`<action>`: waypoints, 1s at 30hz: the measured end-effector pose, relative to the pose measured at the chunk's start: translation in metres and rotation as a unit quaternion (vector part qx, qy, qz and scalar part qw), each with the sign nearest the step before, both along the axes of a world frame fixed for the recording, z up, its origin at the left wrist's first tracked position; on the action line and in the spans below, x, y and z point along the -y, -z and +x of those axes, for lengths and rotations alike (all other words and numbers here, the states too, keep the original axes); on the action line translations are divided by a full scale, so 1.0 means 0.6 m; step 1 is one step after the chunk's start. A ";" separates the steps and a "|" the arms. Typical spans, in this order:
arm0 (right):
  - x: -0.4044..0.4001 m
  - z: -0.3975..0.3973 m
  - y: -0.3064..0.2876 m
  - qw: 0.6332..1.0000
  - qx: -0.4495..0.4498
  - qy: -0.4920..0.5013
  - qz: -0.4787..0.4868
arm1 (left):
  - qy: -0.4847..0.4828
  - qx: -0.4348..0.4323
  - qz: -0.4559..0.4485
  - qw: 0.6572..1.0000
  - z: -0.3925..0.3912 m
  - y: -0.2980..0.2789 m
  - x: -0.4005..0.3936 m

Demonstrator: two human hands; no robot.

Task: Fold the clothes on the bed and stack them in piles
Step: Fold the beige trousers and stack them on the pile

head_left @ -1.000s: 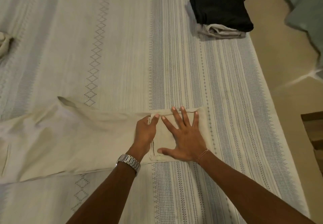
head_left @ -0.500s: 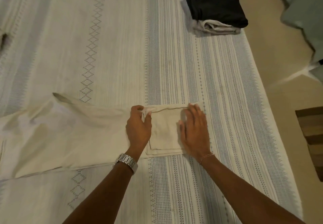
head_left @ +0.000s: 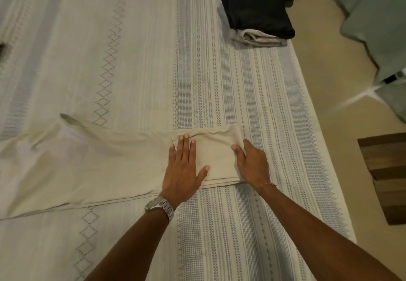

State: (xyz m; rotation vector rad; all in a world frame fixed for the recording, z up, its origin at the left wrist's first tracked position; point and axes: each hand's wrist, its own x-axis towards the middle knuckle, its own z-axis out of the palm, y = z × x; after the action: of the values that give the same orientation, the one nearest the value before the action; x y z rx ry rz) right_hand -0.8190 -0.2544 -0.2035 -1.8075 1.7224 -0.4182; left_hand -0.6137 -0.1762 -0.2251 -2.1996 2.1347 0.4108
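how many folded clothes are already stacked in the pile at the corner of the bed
2 show: a black garment on top and a pale one under it, at the bed's far right edge. More may be hidden between.

bare forearms, a silver metal-link wristwatch (head_left: 160, 205) on the left, a thin beaded bracelet (head_left: 264, 185) on the right

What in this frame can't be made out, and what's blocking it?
- Beige garment, head view: its left end is cut off by the frame edge, so its type is unclear.
- Right hand: fingertips tuck under the folded end, hidden by fabric.
- Light item in the pile: mostly covered by the black folded clothes.
- Dark object at the left edge: cropped, unidentifiable.
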 end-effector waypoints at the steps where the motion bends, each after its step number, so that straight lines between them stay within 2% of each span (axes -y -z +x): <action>1: 0.002 -0.003 -0.004 1.000 0.004 -0.002 -0.012 | 0.000 -0.003 -0.003 1.000 -0.004 0.000 0.001; 4: 0.021 -0.029 -0.018 0.999 -0.004 -0.011 -0.046 | 0.002 -0.018 -0.022 1.000 -0.019 -0.001 0.014; 9: 0.059 -0.137 -0.039 0.991 -0.099 0.011 -0.086 | 0.094 -0.032 -0.024 0.995 -0.076 0.007 0.060; 13: 0.066 -0.154 -0.080 0.984 -0.138 0.020 -0.115 | 0.111 -0.045 -0.010 0.993 -0.101 0.008 0.081; 15: 0.060 -0.136 -0.109 0.970 -0.183 0.016 -0.158 | 0.104 -0.121 -0.003 0.987 -0.096 0.004 0.083; 16: 0.053 -0.122 -0.125 0.961 -0.208 0.019 -0.181 | 0.079 -0.203 0.006 0.976 -0.094 -0.003 0.084; 17: 0.046 -0.102 -0.144 0.953 -0.224 0.021 -0.201 | 0.027 -0.304 0.020 0.952 -0.091 -0.021 0.086; 18: 0.037 -0.080 -0.160 0.950 -0.231 0.022 -0.211 | -0.045 -0.404 0.028 0.913 -0.091 -0.046 0.088; 20: 0.014 -0.028 -0.191 0.954 -0.216 0.014 -0.208 | -0.187 -0.566 0.015 0.803 -0.084 -0.100 0.090; 22: -0.013 0.032 -0.217 0.967 -0.175 -0.016 -0.183 | -0.260 -0.684 0.035 0.681 -0.066 -0.149 0.087; 23: -0.026 0.062 -0.228 0.973 -0.158 -0.042 -0.163 | -0.264 -0.727 0.059 0.631 -0.052 -0.164 0.085; 24: -0.037 0.091 -0.233 0.975 -0.149 -0.075 -0.144 | -0.268 -0.751 0.081 0.598 -0.036 -0.176 0.082; 27: -0.068 0.161 -0.217 0.971 -0.115 -0.189 -0.092 | -0.340 -0.735 0.082 0.581 0.027 -0.178 0.069; 30: -0.087 0.188 -0.167 0.945 -0.129 -0.256 -0.158 | -0.398 -0.711 0.074 0.575 0.096 -0.148 0.042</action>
State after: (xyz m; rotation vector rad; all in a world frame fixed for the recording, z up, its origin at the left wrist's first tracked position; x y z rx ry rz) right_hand -0.7063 -0.2022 -0.1033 -2.5446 1.3136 -0.2515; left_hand -0.5560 -0.2015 -0.1363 -2.7638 0.5695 3.0249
